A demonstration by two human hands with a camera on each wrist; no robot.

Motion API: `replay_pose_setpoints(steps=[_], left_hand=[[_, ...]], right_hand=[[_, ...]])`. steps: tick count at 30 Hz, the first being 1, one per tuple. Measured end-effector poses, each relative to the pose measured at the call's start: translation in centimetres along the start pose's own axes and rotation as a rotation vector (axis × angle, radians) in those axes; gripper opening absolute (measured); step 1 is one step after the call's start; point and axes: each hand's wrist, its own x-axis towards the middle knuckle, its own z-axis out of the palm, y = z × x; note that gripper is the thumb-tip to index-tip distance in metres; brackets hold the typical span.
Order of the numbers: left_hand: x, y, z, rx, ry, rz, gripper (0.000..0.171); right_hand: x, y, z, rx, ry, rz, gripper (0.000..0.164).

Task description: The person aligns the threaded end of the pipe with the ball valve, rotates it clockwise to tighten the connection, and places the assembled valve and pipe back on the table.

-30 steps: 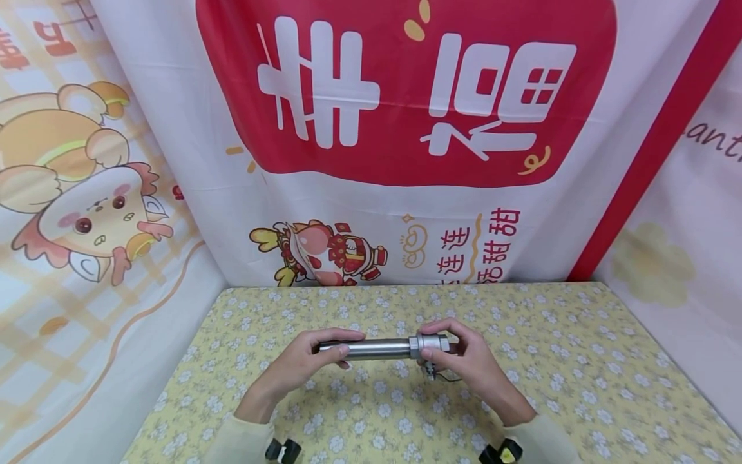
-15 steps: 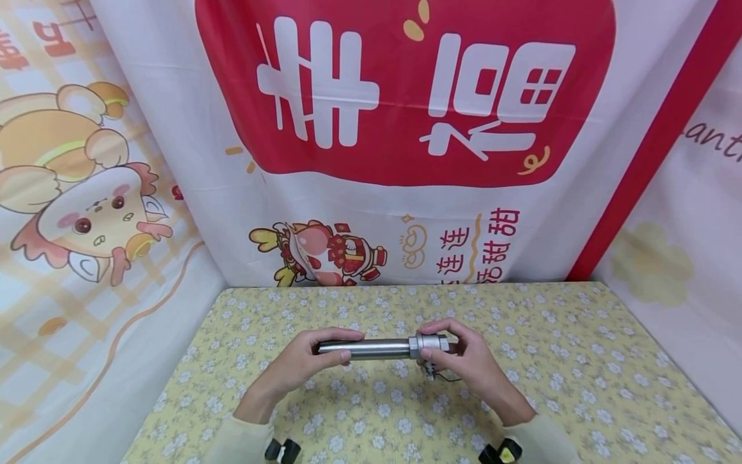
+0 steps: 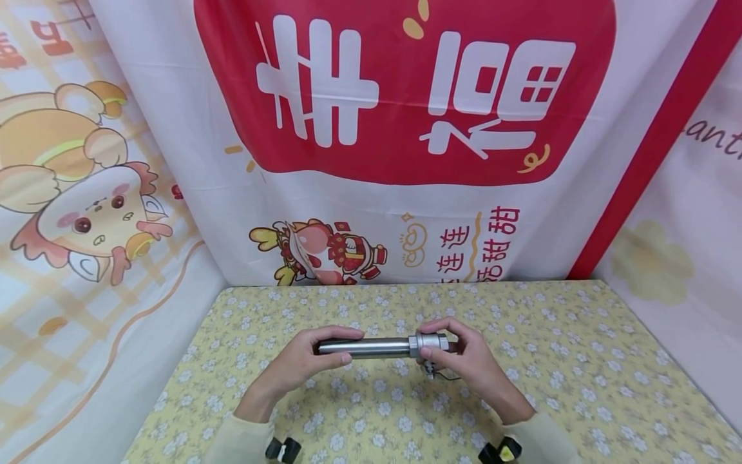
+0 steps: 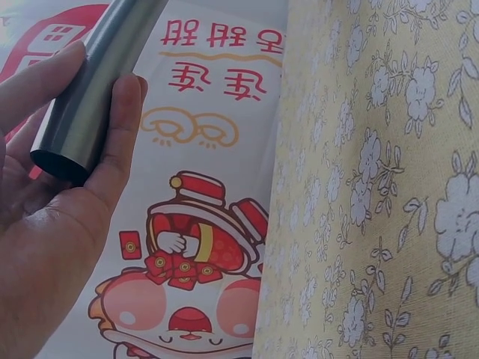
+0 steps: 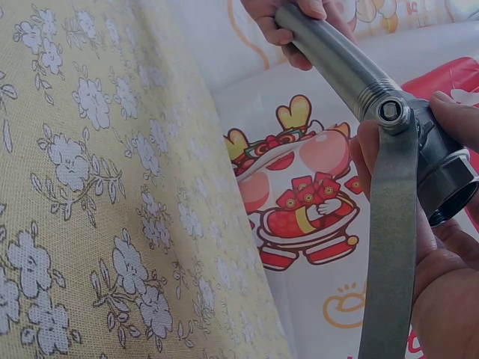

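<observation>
A smooth steel pipe (image 3: 377, 348) lies level between both hands, above the table. My left hand (image 3: 295, 361) grips its left end, thumb on the near side and fingers on the far side. The left wrist view shows the open end of the pipe (image 4: 97, 90) within the fingers. At the other end sits a metal ball valve (image 3: 428, 343), pinched between thumb and fingers of my right hand (image 3: 472, 357). Threads show where pipe meets valve (image 5: 441, 157) in the right wrist view. A flat lever handle (image 5: 393, 239) hangs from a nut on the valve's side.
Below the hands is a table (image 3: 371, 425) covered in yellow floral cloth. A white and red printed curtain (image 3: 359, 200) stands at its back edge. Printed cloth walls close off the left (image 3: 116, 322) and right (image 3: 655, 309) sides.
My left thumb has slid slightly down over the near side of the pipe. The right hand, the valve and the pipe's position look nearly the same.
</observation>
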Motion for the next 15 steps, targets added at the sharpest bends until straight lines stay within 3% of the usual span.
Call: replay_pose_setpoints(steps=[15], left_hand=[[0.03, -0.01, 0.09, 0.019, 0.007, -0.005, 0.047]], right_hand=[[-0.03, -0.13, 0.01, -0.013, 0.002, -0.002, 0.036]])
